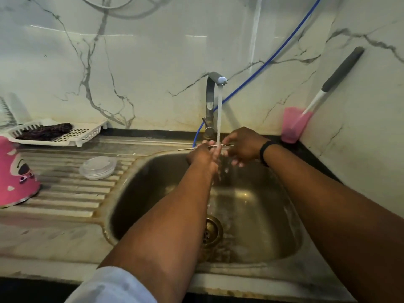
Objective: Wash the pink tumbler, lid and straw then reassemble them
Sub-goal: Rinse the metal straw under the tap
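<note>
Premises: a domestic kitchen, wash-up area. Evidence: a stainless steel sink (273, 215) with ribbed draining board (72, 193), set in a worktop against marble-patterned wall tiles (142, 62). A single tap (213, 101) is running. A white plastic drainer tray (72, 133) sits at the back left; a long-handled brush (328, 88) stands in a pink cup (293, 130).

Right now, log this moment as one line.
thin metal straw under running tap | left hand, right hand grip it | pink tumbler upside down
</note>
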